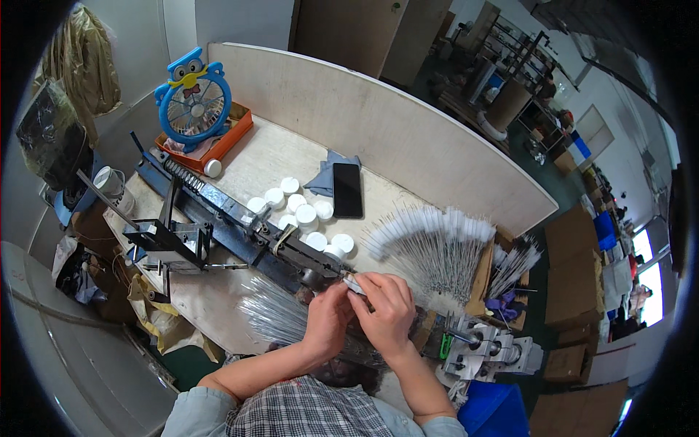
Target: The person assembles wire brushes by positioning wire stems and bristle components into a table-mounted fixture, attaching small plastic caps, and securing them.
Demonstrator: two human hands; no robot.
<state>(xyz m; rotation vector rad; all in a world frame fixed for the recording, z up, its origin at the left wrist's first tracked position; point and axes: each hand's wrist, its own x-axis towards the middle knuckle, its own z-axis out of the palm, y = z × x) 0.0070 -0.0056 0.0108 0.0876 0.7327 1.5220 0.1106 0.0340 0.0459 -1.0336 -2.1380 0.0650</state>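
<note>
Pinching a thin wire [354, 285] between left hand [328, 320] and right hand [386, 309], feeding it into the long metal machine [240, 226]; steady alignment likely comes next.

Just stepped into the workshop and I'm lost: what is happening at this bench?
A person sits at a wooden bench with both hands together at the end of a long dark metal jig. The left hand and right hand pinch a small pale piece between the fingertips. To the right lies a fan of thin wire-stemmed brushes with white tips; a bundle of bare wires lies to the left. White caps, a black phone and a blue fan sit behind.
</note>
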